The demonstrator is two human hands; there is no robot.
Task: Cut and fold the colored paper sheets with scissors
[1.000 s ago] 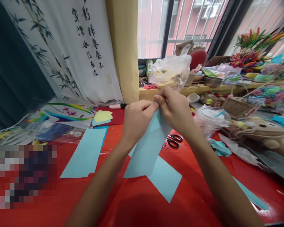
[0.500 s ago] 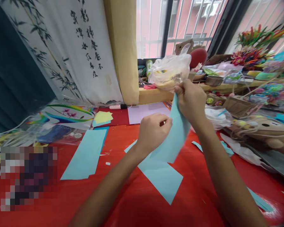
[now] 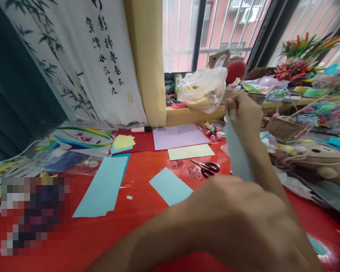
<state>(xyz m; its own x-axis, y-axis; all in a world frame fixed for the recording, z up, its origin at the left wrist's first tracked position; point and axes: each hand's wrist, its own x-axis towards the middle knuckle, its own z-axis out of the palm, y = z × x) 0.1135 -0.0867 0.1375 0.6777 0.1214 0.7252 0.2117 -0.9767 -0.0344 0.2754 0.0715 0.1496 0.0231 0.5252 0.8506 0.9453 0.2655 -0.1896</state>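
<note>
My right hand (image 3: 246, 121) is raised at centre right, its thumb and fingers pinching the upper end of a light blue sheet of paper (image 3: 238, 153). The sheet hangs down steeply, seen nearly edge-on. Close to the camera, my left hand (image 3: 232, 215) is blurred and covers the paper's lower end; its fingers are hidden, so I cannot tell whether it grips the sheet. Another light blue piece of paper (image 3: 170, 185) lies flat on the red table (image 3: 141, 238), partly behind my left hand. Scissors (image 3: 211, 168) with black handles lie beyond that hand.
A pale yellow strip (image 3: 191, 152) and a lilac sheet (image 3: 178, 136) lie towards the back. Light blue sheets (image 3: 102, 187) are at left, near a marker (image 3: 141, 129). A plastic bag (image 3: 204, 88) sits on the sill; crafts, including a brown plush (image 3: 314, 153), crowd the right side.
My right hand has moved right with the light blue paper. My left hand has swung right and towards the camera. The scissors, the pale yellow strip and more of the flat blue piece have come into view.
</note>
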